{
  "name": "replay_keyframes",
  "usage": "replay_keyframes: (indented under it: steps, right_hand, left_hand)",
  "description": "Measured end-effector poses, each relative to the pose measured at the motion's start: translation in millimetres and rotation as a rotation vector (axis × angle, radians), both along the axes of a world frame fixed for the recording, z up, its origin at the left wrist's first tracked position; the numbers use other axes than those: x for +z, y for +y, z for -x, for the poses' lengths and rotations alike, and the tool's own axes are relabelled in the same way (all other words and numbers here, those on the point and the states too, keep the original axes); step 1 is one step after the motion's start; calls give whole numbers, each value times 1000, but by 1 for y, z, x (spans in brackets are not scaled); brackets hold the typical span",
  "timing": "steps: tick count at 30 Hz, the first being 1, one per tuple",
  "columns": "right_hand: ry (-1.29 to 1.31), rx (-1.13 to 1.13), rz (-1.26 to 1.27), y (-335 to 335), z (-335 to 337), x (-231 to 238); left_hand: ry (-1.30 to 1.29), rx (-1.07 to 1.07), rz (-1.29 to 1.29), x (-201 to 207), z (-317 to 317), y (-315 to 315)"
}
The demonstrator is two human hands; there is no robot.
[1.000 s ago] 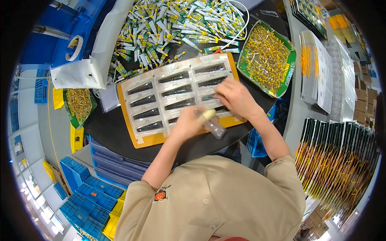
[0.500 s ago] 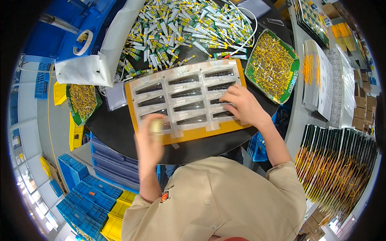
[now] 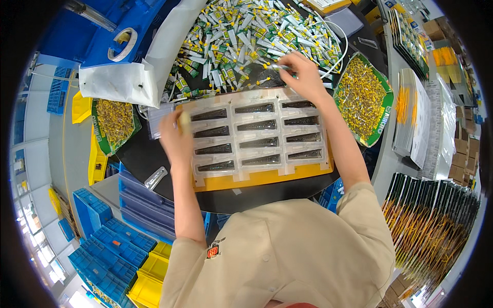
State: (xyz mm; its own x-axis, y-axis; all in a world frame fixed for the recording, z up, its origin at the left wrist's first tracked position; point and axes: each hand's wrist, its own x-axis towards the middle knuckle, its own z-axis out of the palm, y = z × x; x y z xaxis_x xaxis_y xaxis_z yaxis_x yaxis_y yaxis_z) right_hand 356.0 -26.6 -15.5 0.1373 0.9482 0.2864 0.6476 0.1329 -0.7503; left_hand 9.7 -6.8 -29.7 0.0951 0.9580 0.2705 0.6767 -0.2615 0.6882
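Over the near edge of the tube pile (image 3: 241,43), my right hand (image 3: 302,74) is closed, pinching a small whitish tube (image 3: 279,66). My left hand (image 3: 176,136) is at the left edge of the orange board (image 3: 257,181), its fingers curled round a pale yellow thing (image 3: 184,123) too blurred to name. Clear plastic trays (image 3: 259,160) in three columns lie on the board, each pocket showing black. Just beyond the board, a few loose tubes with yellow caps (image 3: 262,81) rest on the dark table.
Bags of small yellow pieces (image 3: 362,100) stand right of the board and at far left (image 3: 114,120). A clear plastic piece (image 3: 155,178) lies on the table's left edge. A white cable (image 3: 341,51) curves beside the pile. A tape roll (image 3: 123,45) is on the blue frame.
My right hand has moved off the trays to the tubes and holds one. My left hand has shifted left and away from me. The clear plastic piece now shows on the table's left edge.
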Motion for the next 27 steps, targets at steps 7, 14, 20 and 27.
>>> replay_keyframes:
  steps: [7,14,20,27]
  right_hand:
    - [-442,161,-89,-105,-31,17]
    - [-424,30,-108,-16,-14,-9]
    - [-702,-119,59,59,6,-25]
    - [225,-26,57,-31,25,11]
  left_hand:
    - [474,-209,-166,2,-111,60]
    - [665,-121,37,-12,-133,64]
    - [538,-79,139,-20,-141,84]
    - [502,-89,298,-17,-161,90]
